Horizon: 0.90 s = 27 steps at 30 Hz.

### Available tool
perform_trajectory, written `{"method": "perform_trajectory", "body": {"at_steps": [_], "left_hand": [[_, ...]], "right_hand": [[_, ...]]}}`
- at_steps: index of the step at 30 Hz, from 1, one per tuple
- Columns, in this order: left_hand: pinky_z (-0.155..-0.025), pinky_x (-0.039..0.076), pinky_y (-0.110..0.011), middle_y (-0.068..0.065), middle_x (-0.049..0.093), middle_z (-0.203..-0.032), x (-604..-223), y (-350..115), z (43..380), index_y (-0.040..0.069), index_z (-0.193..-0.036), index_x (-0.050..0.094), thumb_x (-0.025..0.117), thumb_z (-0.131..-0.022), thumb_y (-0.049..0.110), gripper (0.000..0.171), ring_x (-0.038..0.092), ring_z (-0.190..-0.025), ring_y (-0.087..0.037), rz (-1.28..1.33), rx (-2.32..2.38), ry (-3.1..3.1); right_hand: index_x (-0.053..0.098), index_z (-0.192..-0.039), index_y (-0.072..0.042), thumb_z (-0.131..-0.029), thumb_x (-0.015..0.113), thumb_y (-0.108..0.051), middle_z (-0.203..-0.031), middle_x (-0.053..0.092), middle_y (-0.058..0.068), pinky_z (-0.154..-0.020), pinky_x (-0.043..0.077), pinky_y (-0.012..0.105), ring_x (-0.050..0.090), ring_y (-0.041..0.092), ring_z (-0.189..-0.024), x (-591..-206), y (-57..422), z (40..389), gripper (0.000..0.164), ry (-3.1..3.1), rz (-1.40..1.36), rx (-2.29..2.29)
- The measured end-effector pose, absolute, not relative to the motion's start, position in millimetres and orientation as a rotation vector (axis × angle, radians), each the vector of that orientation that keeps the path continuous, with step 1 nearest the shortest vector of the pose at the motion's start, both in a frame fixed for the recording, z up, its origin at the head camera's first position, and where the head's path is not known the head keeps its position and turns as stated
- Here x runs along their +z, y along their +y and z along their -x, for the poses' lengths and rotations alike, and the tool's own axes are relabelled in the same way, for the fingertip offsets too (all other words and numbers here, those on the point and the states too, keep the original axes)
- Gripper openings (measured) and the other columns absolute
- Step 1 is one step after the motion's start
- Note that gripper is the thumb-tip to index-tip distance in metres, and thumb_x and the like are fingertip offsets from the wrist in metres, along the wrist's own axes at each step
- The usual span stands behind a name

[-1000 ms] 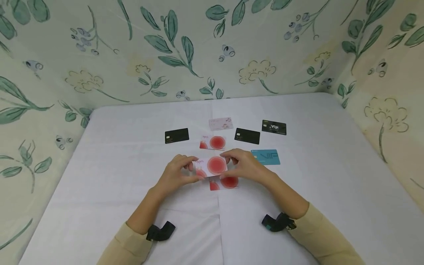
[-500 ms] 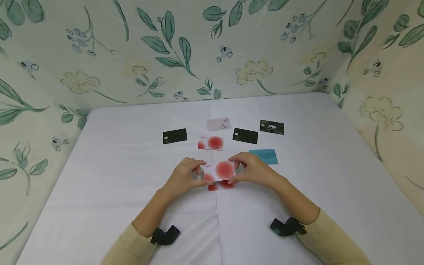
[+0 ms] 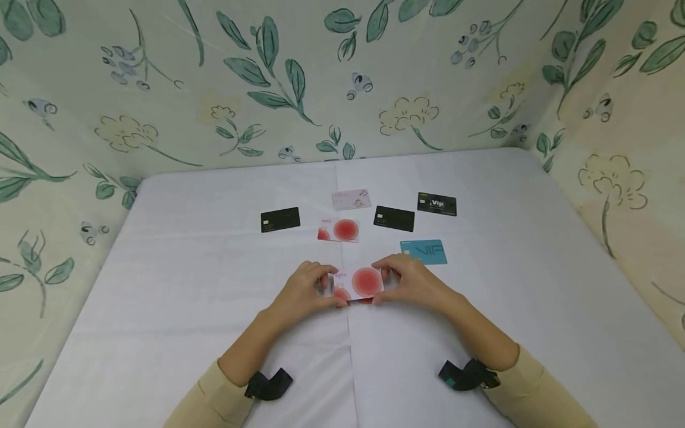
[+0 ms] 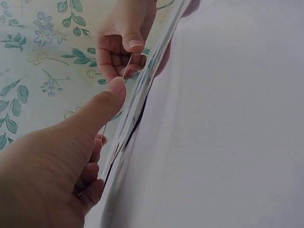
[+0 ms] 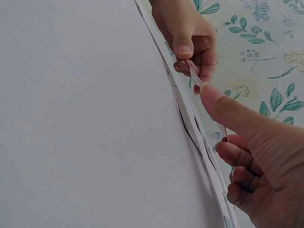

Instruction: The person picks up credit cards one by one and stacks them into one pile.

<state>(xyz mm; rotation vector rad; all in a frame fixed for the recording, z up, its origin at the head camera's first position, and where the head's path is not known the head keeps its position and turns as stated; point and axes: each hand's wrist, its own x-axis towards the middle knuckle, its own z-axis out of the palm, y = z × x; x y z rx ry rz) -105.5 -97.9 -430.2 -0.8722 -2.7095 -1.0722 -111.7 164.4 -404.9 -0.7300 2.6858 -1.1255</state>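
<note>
Between both hands a white card with a red circle (image 3: 358,279) is pinched by its two short sides. My left hand (image 3: 302,291) grips its left end, thumb at the near corner and fingertips at the far one. On the right end my right hand (image 3: 417,282) pinches it the same way. Both wrist views show this card edge-on, above the white cloth. Under its near edge a sliver of another red-patterned card (image 3: 366,301) peeks out, mostly hidden. Just beyond lies a matching red-circle card (image 3: 338,229).
A pale pink card (image 3: 351,200) lies farther back. Black cards lie at the left (image 3: 280,220) and right of centre (image 3: 394,219), plus a black Vip card (image 3: 437,204). Beside my right hand is a blue VIP card (image 3: 424,252). Floral fabric (image 3: 299,77) rises behind the white table (image 3: 176,285).
Both hands have moved the held card to the right and nearer the body, so it now covers most of the nearest red-patterned card. The other cards keep their places on the table.
</note>
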Motion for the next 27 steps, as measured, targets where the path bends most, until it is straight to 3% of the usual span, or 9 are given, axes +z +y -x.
{"method": "perform_trajectory", "body": {"at_steps": [27], "left_hand": [[-0.075,0.039,-0.026,0.008,0.049,-0.081,-440,-100,105,0.01,-0.109,0.064,0.084,-0.068,0.032,0.051,0.044,-0.084,-0.01,0.903,-1.025,-2.836]], "right_hand": [[0.067,-0.113,-0.008,-0.062,0.088,-0.036,-0.084,0.053,-0.005,-0.069,0.044,0.023,0.048,0.011,-0.081,-422,164,114,0.062,2.696,0.817,-1.005]]}}
